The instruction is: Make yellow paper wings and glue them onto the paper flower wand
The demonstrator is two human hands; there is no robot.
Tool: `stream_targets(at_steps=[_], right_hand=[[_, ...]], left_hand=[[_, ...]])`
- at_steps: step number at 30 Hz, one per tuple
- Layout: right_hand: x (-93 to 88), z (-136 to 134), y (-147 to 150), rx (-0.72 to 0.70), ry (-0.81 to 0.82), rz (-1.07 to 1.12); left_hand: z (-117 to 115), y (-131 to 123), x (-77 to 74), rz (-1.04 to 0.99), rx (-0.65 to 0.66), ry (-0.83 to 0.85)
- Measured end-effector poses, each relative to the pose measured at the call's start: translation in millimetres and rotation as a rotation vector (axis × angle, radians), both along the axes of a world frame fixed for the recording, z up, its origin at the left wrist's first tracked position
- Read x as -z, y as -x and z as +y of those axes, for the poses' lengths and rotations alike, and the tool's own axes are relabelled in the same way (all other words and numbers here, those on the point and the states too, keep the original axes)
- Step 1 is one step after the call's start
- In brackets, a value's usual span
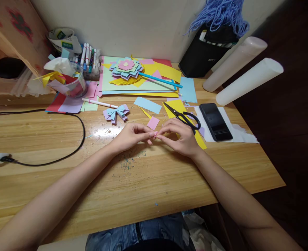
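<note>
Between my fingertips, over the middle of the desk, is a small pink piece of paper (pixel 156 133). My left hand (pixel 136 136) pinches it from the left, thumb and forefinger together. From the right, my right hand (pixel 178 135) pinches the same piece; its exact shape is mostly covered by the fingers. Black-handled scissors (pixel 181 116) lie just behind my right hand, on a yellow paper sheet (pixel 199 141). A pink paper square (pixel 153 122) and a light blue paper strip (pixel 148 105) lie beyond the fingers. A blue and purple paper bow (pixel 116 114) rests behind my left hand.
A layered paper flower (pixel 126 68) on a blue stick lies on stacked coloured sheets (pixel 106 83). At right are a phone (pixel 216 122), two pale cylinders (pixel 250 82) and a black pen case (pixel 204 52). A scrap tub (pixel 74 89), a marker (pixel 100 103) and a black cable (pixel 83 136) are left.
</note>
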State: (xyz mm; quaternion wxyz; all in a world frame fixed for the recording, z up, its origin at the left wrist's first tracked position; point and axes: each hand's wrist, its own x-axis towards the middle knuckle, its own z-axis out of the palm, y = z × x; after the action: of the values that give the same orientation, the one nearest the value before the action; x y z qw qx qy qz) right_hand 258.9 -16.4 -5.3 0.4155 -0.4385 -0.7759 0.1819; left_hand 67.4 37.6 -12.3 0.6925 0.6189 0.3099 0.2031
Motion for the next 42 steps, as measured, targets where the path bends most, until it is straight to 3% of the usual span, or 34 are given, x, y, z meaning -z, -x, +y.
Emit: stream_targets(at_steps=[9, 23, 32, 42], right_hand=[[0.0, -1.0, 1.4, 0.040, 0.045, 0.002], [-2.4, -3.0, 5.1, 0.116, 0.086, 0.043], [-1.5, -1.6, 5.3, 0.082, 0.410, 0.197], [5.6, 0.3, 5.3, 0.056, 0.513, 0.294]], left_hand=[[-5.6, -3.2, 2.9, 0.028, -0.088, 0.013], [-5.2, -3.5, -2.3, 0.022, -0.090, 0.003], [-6.2, -4.8, 0.3, 0.041, -0.133, -0.048], [-8.5, -5.5, 3.7, 0.029, -0.129, -0.040]])
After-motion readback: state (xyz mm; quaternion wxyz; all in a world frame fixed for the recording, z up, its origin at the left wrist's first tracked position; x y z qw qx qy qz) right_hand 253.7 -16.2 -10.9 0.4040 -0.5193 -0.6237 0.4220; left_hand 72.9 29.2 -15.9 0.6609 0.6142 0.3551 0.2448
